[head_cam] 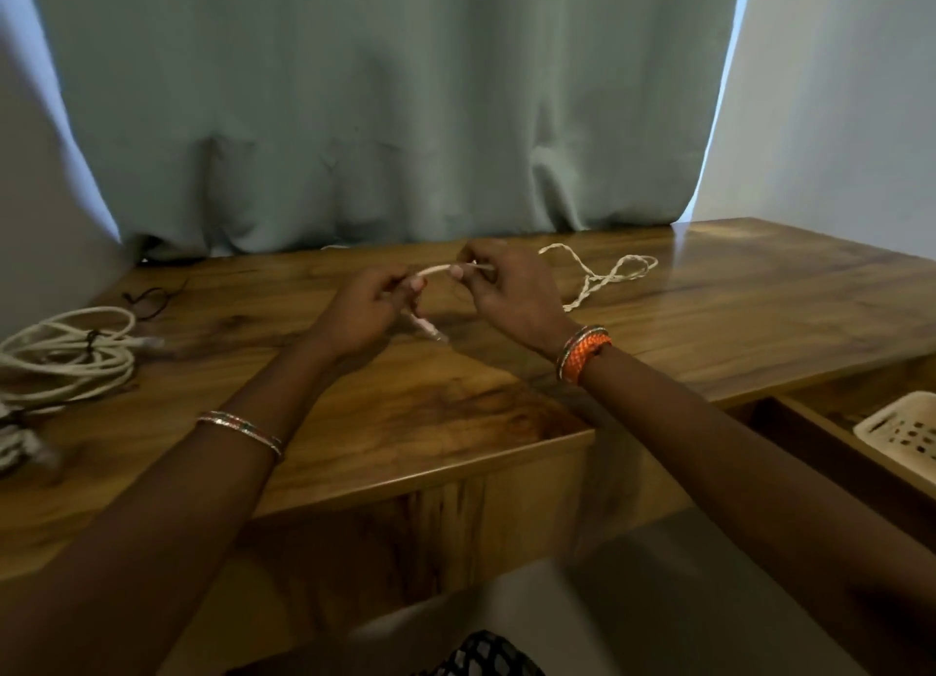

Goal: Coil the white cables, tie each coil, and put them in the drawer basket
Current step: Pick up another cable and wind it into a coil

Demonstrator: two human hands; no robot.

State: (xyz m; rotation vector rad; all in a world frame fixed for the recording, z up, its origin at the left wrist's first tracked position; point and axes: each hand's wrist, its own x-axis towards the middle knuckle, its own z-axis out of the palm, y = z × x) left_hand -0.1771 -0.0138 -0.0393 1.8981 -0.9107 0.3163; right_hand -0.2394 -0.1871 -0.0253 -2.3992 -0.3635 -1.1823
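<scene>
Here, at the middle of the frame, I have the left hand (369, 305) and the right hand (506, 285) both pinching one white cable (602, 275) just above the surface (456, 396), a short stretch held taut between them, probably so I can lay the first loop, while its plug end hangs under the left hand and the loose tail trails off to the right along the wood. A coil (71, 356), apparently already tied, waits at the left edge, and the basket (901, 432) sits in the open drawer at lower right, within easy reach.
</scene>
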